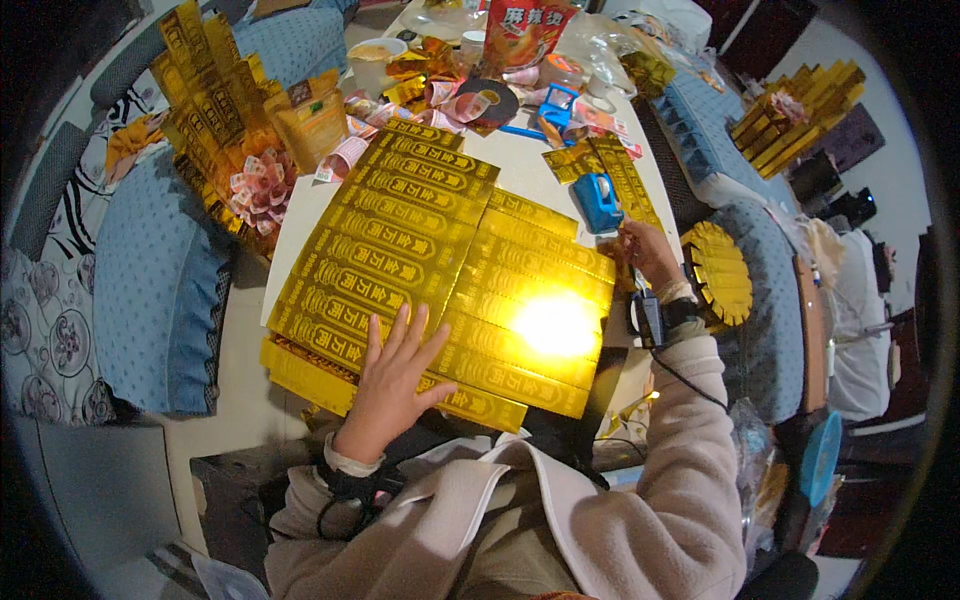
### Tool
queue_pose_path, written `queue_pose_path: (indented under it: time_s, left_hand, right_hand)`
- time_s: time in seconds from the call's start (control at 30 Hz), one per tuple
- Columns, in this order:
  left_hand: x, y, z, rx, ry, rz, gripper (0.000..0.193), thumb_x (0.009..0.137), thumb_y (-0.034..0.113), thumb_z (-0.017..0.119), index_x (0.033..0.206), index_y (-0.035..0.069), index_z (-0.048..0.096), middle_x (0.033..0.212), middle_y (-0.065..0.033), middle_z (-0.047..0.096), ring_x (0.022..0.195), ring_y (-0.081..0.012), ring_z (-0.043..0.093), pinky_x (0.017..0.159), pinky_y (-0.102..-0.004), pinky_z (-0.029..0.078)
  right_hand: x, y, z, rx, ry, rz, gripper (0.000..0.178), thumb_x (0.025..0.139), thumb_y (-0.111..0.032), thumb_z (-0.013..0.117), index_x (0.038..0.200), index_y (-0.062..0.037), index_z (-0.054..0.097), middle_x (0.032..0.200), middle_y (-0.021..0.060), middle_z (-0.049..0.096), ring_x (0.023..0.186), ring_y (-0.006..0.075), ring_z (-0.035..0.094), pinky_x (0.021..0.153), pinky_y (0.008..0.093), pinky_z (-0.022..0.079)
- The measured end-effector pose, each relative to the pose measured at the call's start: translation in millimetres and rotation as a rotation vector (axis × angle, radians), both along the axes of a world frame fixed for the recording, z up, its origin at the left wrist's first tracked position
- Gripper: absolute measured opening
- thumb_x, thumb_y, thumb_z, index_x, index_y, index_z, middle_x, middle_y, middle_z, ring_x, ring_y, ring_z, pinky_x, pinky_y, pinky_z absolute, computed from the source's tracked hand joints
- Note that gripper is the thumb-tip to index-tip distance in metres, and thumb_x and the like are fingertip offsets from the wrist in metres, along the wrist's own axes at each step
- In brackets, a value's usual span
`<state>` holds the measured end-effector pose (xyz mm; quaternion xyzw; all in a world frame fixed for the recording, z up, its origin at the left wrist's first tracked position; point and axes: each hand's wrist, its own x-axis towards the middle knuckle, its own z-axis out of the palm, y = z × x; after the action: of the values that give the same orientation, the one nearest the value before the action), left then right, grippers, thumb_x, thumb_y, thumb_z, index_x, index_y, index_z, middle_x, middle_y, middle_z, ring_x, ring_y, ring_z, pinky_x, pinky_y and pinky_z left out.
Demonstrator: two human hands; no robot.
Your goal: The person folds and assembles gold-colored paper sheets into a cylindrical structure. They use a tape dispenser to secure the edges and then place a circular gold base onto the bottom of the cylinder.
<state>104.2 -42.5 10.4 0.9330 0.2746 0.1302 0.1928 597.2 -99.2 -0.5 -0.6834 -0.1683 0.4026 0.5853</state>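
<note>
The left hand (405, 375) lies open, palm down with fingers spread, on the near part of a gold panel (420, 230) of printed strips laid side by side. The right hand (650, 255) is at the lower end of a blue tape dispenser (598, 203), fingers bent; whether it grips the dispenser or a bit of tape, I cannot tell. The panel lies flat on the white bench (521, 165), its near edge seeming to reach past the bench toward the lap. It looks like thin foil card: probably light, slick, and quick to crease, with the joins between strips its weak lines. A flat palm should steady it without denting; for lifting, both outer sides with support under the middle seem the safer hold. Glare whitens its right half. Farther up the bench sit a second blue dispenser (557, 105), a black disc (487, 105), pink paper rolls (343, 158), a white tub (376, 62) and a red packet (523, 35). Blue covered seats (160, 290) flank both sides, bearing tall stepped gold pieces (215, 110) and, at right, a round scalloped gold piece (720, 272).
</note>
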Motion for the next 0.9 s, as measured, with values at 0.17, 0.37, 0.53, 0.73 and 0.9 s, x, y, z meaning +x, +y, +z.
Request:
queue_pose_path:
  time_s: [0.17, 0.37, 0.53, 0.73, 0.9]
  left_hand:
    - [-3, -7, -3, -0.029, -0.05, 0.049, 0.068, 0.091, 0.041, 0.076, 0.149, 0.01, 0.057, 0.164, -0.0175, 0.041, 0.157, -0.0343, 0.028, 0.128, -0.0584, 0.009]
    - [-8, -11, -4, -0.051, -0.088, 0.091, 0.062, 0.091, 0.038, 0.077, 0.145, 0.012, 0.061, 0.162, -0.0134, 0.045, 0.155, -0.0304, 0.034, 0.128, -0.0559, 0.014]
    - [-8, -10, -5, -0.031, -0.118, 0.086, 0.061, 0.091, 0.038, 0.077, 0.145, 0.012, 0.062, 0.161, -0.0129, 0.046, 0.154, -0.03, 0.035, 0.129, -0.0551, 0.014]
    - [-7, -12, -10, -0.024, -0.161, 0.103, 0.057, 0.092, 0.036, 0.076, 0.141, 0.011, 0.064, 0.16, -0.0138, 0.046, 0.154, -0.03, 0.034, 0.129, -0.0546, 0.014]
    - [-6, -13, -14, -0.041, -0.191, 0.11, 0.05, 0.092, 0.033, 0.075, 0.134, 0.008, 0.066, 0.151, -0.0192, 0.049, 0.151, -0.0337, 0.036, 0.129, -0.056, 0.014]
  right_hand:
    - [3, 7, -22, -0.088, -0.104, -0.028, 0.024, 0.103, -0.03, 0.067, 0.09, -0.0107, 0.063, 0.075, -0.002, 0.055, 0.062, 0.0113, 0.05, 0.055, 0.0282, 0.043]
    - [-20, 10, -13, -0.174, -0.205, 0.043, 0.026, 0.102, -0.029, 0.07, 0.085, -0.0123, 0.058, 0.073, -0.0051, 0.046, 0.057, 0.0072, 0.039, 0.053, 0.0267, 0.031]
    - [-53, 25, 33, 0.048, -0.781, 0.191, 0.029, 0.101, -0.027, 0.071, 0.093, -0.0005, 0.062, 0.08, 0.0002, 0.059, 0.072, 0.0106, 0.053, 0.066, 0.0287, 0.043]
    - [-193, 33, 53, 0.089, -0.622, 0.712, 0.019, 0.101, -0.019, 0.07, 0.097, -0.0012, 0.066, 0.083, 0.0023, 0.064, 0.08, 0.0093, 0.059, 0.074, 0.0274, 0.049]
    - [-268, 46, 50, 0.042, -0.494, 0.846, 0.02, 0.101, -0.018, 0.069, 0.095, 0.0001, 0.068, 0.08, 0.0071, 0.071, 0.073, 0.0139, 0.066, 0.067, 0.0322, 0.054]
